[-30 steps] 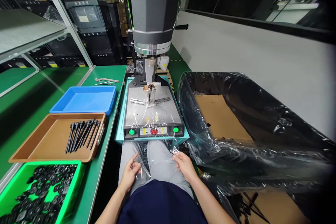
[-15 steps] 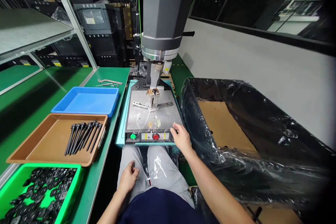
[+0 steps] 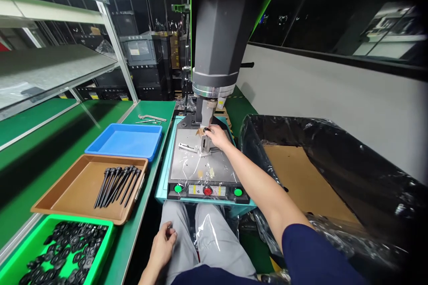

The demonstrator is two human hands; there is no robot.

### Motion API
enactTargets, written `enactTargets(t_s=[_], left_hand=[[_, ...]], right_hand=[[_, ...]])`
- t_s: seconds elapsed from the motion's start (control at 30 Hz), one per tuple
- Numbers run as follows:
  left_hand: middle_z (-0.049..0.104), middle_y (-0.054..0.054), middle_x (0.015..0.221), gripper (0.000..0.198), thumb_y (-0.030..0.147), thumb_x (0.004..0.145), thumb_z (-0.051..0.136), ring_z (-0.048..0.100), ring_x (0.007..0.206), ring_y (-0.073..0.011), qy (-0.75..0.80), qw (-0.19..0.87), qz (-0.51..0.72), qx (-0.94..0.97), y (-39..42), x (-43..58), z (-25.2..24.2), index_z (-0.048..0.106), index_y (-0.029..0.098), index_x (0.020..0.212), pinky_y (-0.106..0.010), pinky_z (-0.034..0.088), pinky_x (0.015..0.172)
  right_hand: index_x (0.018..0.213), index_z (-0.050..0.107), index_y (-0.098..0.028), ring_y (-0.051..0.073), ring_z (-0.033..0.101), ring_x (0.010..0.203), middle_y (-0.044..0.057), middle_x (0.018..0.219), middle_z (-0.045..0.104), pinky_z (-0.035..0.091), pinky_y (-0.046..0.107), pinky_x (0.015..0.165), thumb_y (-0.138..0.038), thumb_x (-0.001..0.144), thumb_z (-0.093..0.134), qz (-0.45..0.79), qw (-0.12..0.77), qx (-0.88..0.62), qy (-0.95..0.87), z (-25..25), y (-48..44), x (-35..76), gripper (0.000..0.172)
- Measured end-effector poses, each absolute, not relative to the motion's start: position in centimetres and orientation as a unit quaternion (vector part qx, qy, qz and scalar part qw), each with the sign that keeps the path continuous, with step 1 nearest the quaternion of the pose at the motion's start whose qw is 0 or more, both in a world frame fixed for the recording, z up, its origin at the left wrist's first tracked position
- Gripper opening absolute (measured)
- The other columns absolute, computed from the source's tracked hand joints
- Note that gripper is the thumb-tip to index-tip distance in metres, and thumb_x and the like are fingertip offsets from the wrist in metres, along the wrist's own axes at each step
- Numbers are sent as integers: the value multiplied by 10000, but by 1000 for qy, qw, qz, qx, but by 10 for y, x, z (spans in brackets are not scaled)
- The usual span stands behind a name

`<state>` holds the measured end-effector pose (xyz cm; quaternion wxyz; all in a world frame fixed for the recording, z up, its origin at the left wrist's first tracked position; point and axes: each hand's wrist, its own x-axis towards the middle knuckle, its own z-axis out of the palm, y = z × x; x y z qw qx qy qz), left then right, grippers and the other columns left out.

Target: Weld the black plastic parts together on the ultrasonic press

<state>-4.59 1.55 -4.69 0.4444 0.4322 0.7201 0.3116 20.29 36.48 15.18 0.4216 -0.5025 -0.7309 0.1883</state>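
My right hand (image 3: 218, 136) reaches to the metal fixture (image 3: 205, 144) under the press head. Its thumb and fingers are closed on a small black plastic part (image 3: 207, 129) at the top of the fixture. Just above it is the grey press tool (image 3: 207, 113); whether the part touches the tool I cannot tell. My left hand (image 3: 162, 246) rests on my left thigh, fingers loosely bent and slightly apart, with nothing seen in it.
To the left stand a blue tray (image 3: 157, 131), a brown tray (image 3: 67, 187) holding several black rods (image 3: 117, 185), and a green tray (image 3: 109, 231) of small black parts. A wrench (image 3: 152, 117) lies behind. Buttons line the press base (image 3: 185, 196). At right is a plastic-lined bin (image 3: 254, 142).
My right hand has moved from the base's front right corner up to the fixture and closed on the black part. The right green button is uncovered. The view has tilted up; my left hand stays on the thigh.
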Motion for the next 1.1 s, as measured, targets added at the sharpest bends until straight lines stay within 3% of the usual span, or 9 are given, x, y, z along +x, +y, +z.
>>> enactTargets(t_s=[0.17,0.33,0.43,0.53,0.63,0.83,1.1], left_hand=[[710,-96,953,423,407,734,653,663,796,-222,693,459,331,446,26,-40,-30,666,151,1071,-321,491,763],[714,-109,1030,398,433,808,603,657,929,-254,631,449,385,502,49,-27,23,678,169,1096,-355,491,839],[693,-100,1093,332,401,858,572,632,1008,-246,577,415,427,559,63,-17,76,684,202,1099,-346,487,861],[666,-95,1123,286,350,860,593,611,1018,-234,522,339,485,614,77,-5,129,692,212,1090,-335,479,865],[662,-90,1082,315,340,847,623,614,952,-208,487,316,486,653,90,11,162,675,202,1125,-310,484,814],[670,-45,779,278,389,836,637,583,676,-151,507,340,429,666,99,27,164,713,163,978,-267,461,652],[721,-71,936,280,383,870,590,640,843,-198,493,393,446,635,95,22,147,725,177,1003,-297,490,783]], right_hand=[[1006,670,-159,249,548,1112,122,1147,610,401,398,1004,-290,833,532,167,456,-479,-731,160,349,207,257],[1090,659,-208,249,550,1103,102,1142,618,403,423,1008,-346,862,551,158,538,-429,-708,173,287,225,288],[1133,637,-206,221,606,964,90,1084,638,481,395,890,-436,845,610,321,569,-411,-636,184,240,234,370],[1075,642,-184,175,629,801,67,933,665,519,331,743,-498,789,686,554,514,-363,-545,195,203,232,427],[982,655,-169,136,618,732,44,853,662,504,272,679,-465,750,750,668,465,-325,-482,202,182,224,388],[938,663,-158,107,594,692,19,799,654,488,231,660,-431,719,789,698,471,-310,-442,200,165,213,372],[886,694,-155,153,602,709,48,837,681,484,269,628,-505,759,712,628,425,-319,-568,170,148,191,373]])
